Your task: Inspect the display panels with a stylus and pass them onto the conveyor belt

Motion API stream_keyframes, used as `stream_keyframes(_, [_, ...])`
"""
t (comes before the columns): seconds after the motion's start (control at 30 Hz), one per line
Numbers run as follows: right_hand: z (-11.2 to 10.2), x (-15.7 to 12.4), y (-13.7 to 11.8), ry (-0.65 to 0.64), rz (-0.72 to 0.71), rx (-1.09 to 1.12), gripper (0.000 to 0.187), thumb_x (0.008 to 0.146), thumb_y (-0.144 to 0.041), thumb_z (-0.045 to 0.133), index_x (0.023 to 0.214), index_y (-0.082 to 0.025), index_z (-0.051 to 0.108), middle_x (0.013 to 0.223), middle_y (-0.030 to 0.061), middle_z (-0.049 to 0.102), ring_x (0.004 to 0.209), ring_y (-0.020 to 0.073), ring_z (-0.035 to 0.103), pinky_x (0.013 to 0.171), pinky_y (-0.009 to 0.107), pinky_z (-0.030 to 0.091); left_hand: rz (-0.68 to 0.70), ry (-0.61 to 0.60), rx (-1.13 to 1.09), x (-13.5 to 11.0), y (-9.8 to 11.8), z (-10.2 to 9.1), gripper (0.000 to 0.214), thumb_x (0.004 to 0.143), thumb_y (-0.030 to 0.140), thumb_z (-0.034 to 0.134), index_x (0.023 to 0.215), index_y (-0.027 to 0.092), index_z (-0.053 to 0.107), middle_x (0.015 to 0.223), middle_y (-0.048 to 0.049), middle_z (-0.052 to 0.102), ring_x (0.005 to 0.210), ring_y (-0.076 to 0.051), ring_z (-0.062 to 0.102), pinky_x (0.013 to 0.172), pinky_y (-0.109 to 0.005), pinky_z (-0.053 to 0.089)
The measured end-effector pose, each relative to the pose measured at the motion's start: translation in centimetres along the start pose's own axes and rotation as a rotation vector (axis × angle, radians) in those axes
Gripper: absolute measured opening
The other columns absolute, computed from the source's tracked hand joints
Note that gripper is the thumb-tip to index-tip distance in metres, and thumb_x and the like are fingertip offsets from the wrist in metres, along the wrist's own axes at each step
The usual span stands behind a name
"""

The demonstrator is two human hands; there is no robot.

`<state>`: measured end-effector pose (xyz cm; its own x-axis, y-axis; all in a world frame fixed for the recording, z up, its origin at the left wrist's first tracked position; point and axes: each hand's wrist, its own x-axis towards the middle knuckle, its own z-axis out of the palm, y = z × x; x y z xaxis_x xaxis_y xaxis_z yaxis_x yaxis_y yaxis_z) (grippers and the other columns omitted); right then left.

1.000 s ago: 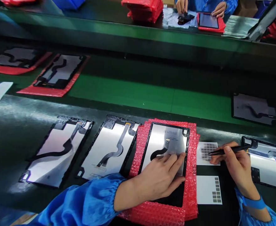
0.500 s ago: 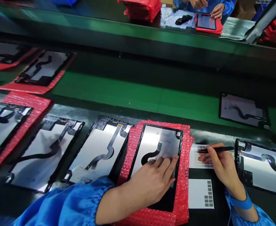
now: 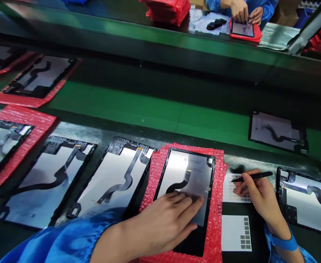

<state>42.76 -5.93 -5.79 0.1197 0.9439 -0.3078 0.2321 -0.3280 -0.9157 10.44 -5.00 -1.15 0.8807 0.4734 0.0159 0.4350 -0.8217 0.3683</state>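
My left hand (image 3: 163, 219) lies with its fingers stretched out across the silvery back of a screen panel (image 3: 196, 182), which has a black frame and a black ribbon cable. Beneath that panel is a stack of red bubble-wrap bags (image 3: 218, 212). Between thumb and fingers, my right hand (image 3: 256, 190) pinches black tweezers (image 3: 259, 175). Their tip points left over a white sticker sheet (image 3: 227, 193) with rows of small grey squares; whether it touches the sheet I cannot tell. A second sticker sheet (image 3: 231, 233), with fewer squares, lies just below.
More screen panels lie left (image 3: 122, 175) and right (image 3: 308, 201) along the bench. Behind runs a green conveyor belt (image 3: 149, 98), carrying a panel (image 3: 278, 131) at right and others on red bags at left. Across it, a co-worker's hands (image 3: 241, 12) handle another panel.
The panels on the green belt have shifted left. My left hand has slid slightly down and left on the panel. The tweezers remain over the sheet. Both co-worker's hands have come together over their panel.
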Motion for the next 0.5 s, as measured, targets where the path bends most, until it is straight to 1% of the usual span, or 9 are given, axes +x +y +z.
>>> stream_keyframes(0.07, [0.1, 0.3, -0.5, 0.004, 0.019, 0.054, 0.042, 0.098, -0.064, 0.070, 0.091, -0.023, 0.061, 0.065, 0.0062, 0.074, 0.060, 0.0241, 0.075, 0.049, 0.029, 0.062, 0.006, -0.028, 0.000, -0.7, -0.2, -0.8, 0.042, 0.109, 0.032, 0.048, 0.142, 0.008, 0.056, 0.107, -0.0099, 0.078, 0.086, -0.023, 0.074, 0.081, -0.036, 0.059])
stream_keyframes(0.13, [0.1, 0.5, -1.1, 0.020, 0.042, 0.119, 0.046, 0.095, -0.066, 0.073, 0.088, -0.022, 0.060, 0.066, 0.0061, 0.074, 0.051, 0.0215, 0.071, 0.048, 0.029, 0.060, -0.008, -0.069, 0.033, -1.3, -0.3, -1.4, 0.045, 0.106, 0.033, 0.053, 0.143, 0.008, 0.056, 0.102, -0.0098, 0.078, 0.080, -0.024, 0.073, 0.078, -0.037, 0.058])
stream_keyframes(0.2, [-0.1, 0.5, -1.8, 0.057, 0.049, 0.188, 0.046, 0.093, -0.065, 0.076, 0.087, -0.022, 0.060, 0.064, 0.0052, 0.074, 0.046, 0.0201, 0.067, 0.047, 0.028, 0.057, -0.036, -0.106, 0.080, -1.6, -0.3, -1.7, 0.051, 0.103, 0.034, 0.057, 0.146, 0.007, 0.054, 0.093, -0.0099, 0.078, 0.074, -0.024, 0.072, 0.081, -0.039, 0.056])
stream_keyframes(0.27, [0.0, 0.2, -2.7, 0.115, 0.029, 0.251, 0.043, 0.092, -0.061, 0.078, 0.086, -0.022, 0.061, 0.061, 0.0041, 0.072, 0.043, 0.0192, 0.065, 0.046, 0.028, 0.055, -0.060, -0.141, 0.132, -1.7, -0.3, -1.8, 0.059, 0.102, 0.037, 0.060, 0.150, 0.004, 0.051, 0.084, -0.0093, 0.077, 0.070, -0.025, 0.072, 0.087, -0.040, 0.055])
stream_keyframes(0.33, [0.6, -0.2, -3.7, 0.174, -0.004, 0.283, 0.038, 0.093, -0.056, 0.080, 0.087, -0.022, 0.063, 0.063, 0.0041, 0.073, 0.043, 0.0193, 0.065, 0.046, 0.028, 0.056, -0.071, -0.160, 0.212, -1.7, -0.1, -1.5, 0.065, 0.101, 0.043, 0.061, 0.150, 0.002, 0.051, 0.083, -0.0116, 0.078, 0.069, -0.026, 0.073, 0.094, -0.043, 0.054])
stream_keyframes(0.4, [2.0, -0.7, -4.9, 0.194, -0.037, 0.275, 0.035, 0.094, -0.053, 0.079, 0.088, -0.022, 0.065, 0.065, 0.0049, 0.074, 0.046, 0.0209, 0.067, 0.047, 0.030, 0.058, -0.071, -0.174, 0.267, -1.7, 0.1, -0.9, 0.069, 0.101, 0.049, 0.060, 0.150, 0.001, 0.053, 0.084, -0.0138, 0.079, 0.069, -0.026, 0.074, 0.103, -0.047, 0.050])
stream_keyframes(0.43, [3.1, -0.9, -5.5, 0.187, -0.051, 0.265, 0.035, 0.094, -0.053, 0.079, 0.088, -0.021, 0.065, 0.065, 0.0055, 0.074, 0.046, 0.0219, 0.068, 0.047, 0.031, 0.059, -0.070, -0.177, 0.277, -1.7, 0.2, -0.6, 0.071, 0.101, 0.051, 0.059, 0.151, 0.000, 0.053, 0.082, -0.0137, 0.079, 0.069, -0.027, 0.074, 0.108, -0.049, 0.047])
stream_keyframes(0.5, [5.9, -1.4, -6.5, 0.154, -0.068, 0.242, 0.036, 0.095, -0.054, 0.078, 0.086, -0.021, 0.065, 0.066, 0.0068, 0.075, 0.048, 0.0241, 0.071, 0.048, 0.033, 0.062, -0.070, -0.170, 0.259, -1.9, 0.5, 0.1, 0.074, 0.102, 0.053, 0.057, 0.152, -0.002, 0.052, 0.077, -0.0126, 0.079, 0.073, -0.029, 0.075, 0.116, -0.054, 0.040])
